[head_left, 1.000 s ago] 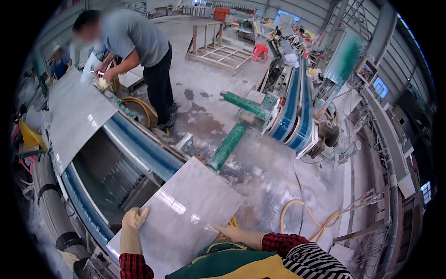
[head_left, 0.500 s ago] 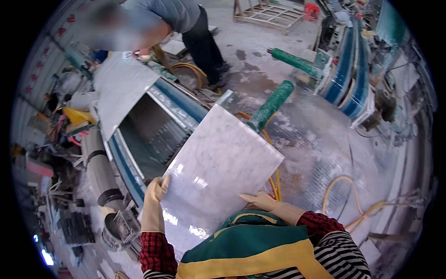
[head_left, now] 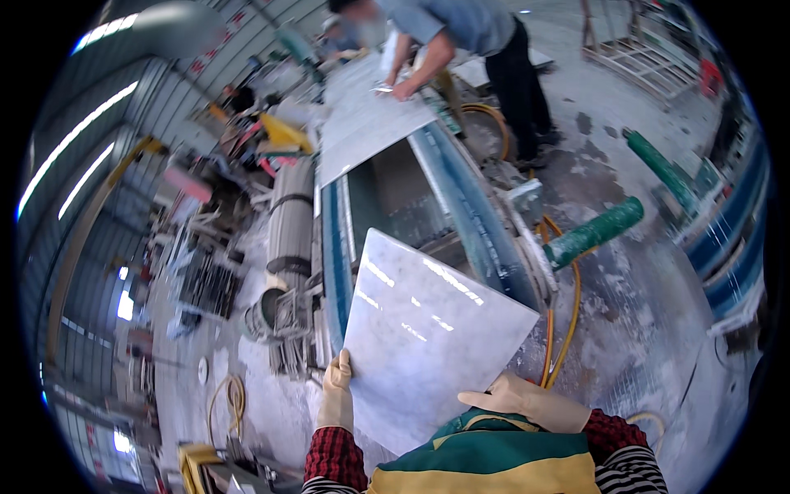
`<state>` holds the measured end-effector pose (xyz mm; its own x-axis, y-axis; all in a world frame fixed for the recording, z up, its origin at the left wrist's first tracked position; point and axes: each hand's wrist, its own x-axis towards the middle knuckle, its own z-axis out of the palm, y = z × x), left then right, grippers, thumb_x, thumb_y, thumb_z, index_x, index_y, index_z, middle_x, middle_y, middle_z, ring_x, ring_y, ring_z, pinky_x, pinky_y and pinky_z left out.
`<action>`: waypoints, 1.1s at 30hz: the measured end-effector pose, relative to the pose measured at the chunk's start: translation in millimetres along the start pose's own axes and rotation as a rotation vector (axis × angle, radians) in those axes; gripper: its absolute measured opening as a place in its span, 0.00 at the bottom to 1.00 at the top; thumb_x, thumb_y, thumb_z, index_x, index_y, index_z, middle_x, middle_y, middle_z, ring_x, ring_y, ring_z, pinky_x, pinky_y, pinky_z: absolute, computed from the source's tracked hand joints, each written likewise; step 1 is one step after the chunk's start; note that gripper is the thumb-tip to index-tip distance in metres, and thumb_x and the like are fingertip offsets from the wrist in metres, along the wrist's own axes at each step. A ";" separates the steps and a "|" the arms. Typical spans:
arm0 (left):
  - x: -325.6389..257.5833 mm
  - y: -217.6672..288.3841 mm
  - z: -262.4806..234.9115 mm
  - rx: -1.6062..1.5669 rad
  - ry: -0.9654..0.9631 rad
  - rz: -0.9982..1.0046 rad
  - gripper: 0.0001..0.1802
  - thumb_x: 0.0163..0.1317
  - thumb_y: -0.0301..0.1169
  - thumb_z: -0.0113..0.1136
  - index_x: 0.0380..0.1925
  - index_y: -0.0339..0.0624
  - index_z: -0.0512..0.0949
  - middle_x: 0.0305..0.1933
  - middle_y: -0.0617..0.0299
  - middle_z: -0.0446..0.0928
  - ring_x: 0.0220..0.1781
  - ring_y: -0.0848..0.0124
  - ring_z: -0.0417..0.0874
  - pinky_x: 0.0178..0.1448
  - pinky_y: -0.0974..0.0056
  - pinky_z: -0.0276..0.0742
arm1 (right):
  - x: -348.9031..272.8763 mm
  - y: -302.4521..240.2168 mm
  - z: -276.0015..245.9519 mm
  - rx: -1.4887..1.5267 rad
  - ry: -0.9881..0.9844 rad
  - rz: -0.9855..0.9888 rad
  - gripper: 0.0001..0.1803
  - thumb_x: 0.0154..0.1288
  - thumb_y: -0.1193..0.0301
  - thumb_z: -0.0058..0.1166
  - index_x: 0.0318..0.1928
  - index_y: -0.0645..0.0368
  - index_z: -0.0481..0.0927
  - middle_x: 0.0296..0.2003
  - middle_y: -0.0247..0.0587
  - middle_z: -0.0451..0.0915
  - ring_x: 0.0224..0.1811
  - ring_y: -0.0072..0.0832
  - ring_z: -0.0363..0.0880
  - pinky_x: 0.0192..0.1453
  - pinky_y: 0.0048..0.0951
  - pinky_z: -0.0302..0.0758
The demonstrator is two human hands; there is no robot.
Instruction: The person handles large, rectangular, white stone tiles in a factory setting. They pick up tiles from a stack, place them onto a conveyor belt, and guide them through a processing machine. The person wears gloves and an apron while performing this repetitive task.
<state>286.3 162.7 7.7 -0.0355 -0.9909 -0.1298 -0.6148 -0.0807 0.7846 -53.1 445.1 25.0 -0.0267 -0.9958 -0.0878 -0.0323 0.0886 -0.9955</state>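
I carry a glossy pale grey marble tile [head_left: 424, 329] flat in front of my chest. My left hand [head_left: 336, 393], in a cream glove, grips its lower left edge. My right hand [head_left: 527, 400], also gloved, holds its lower right edge with the fingers lying on top. The tile's far corner points toward the blue conveyor machine [head_left: 428, 206] just ahead.
Another person [head_left: 461, 41] leans over a second large tile [head_left: 366, 123] lying on the machine's far end. Green rollers [head_left: 594, 233] and yellow hoses [head_left: 568, 313] lie on the wet floor to the right. A grey drum [head_left: 290, 218] and metal parts stand left.
My view has swung left and closer to the machine. The tile stays in both hands, now lined up nearer the conveyor's open end.
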 end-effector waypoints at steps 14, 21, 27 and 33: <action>-59.2 -115.1 -21.7 -0.450 0.156 -0.239 0.42 0.76 0.65 0.49 0.52 0.30 0.85 0.48 0.56 0.88 0.48 0.66 0.85 0.57 0.60 0.80 | 30.6 -49.2 21.2 -0.510 -0.457 -0.004 0.40 0.69 0.36 0.52 0.72 0.47 0.77 0.72 0.49 0.75 0.75 0.47 0.70 0.77 0.40 0.67; -78.6 -151.3 -46.8 -0.569 0.177 -0.337 0.43 0.76 0.66 0.49 0.54 0.30 0.84 0.48 0.55 0.88 0.48 0.65 0.86 0.56 0.60 0.81 | 36.9 -57.9 39.6 -0.569 -0.506 -0.067 0.42 0.69 0.36 0.51 0.74 0.48 0.74 0.74 0.48 0.72 0.76 0.48 0.68 0.78 0.39 0.65; -89.4 -134.6 -42.9 -0.507 0.311 -0.198 0.44 0.75 0.67 0.49 0.54 0.29 0.85 0.48 0.54 0.88 0.49 0.64 0.87 0.56 0.60 0.81 | 44.5 -45.3 48.5 -0.520 -0.536 -0.023 0.37 0.68 0.38 0.54 0.69 0.47 0.80 0.68 0.48 0.79 0.70 0.47 0.75 0.72 0.41 0.71; -85.3 -125.9 -38.4 -0.459 0.265 -0.262 0.45 0.75 0.68 0.48 0.54 0.28 0.84 0.49 0.54 0.88 0.49 0.64 0.87 0.57 0.60 0.80 | 44.9 -36.2 49.9 -0.465 -0.520 0.047 0.34 0.69 0.39 0.54 0.65 0.46 0.83 0.64 0.48 0.83 0.66 0.46 0.79 0.68 0.42 0.76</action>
<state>396.9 253.3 -56.7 0.3058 -0.9200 -0.2452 -0.1703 -0.3062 0.9366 -3.3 396.0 55.4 0.4392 -0.8625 -0.2512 -0.4703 0.0175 -0.8823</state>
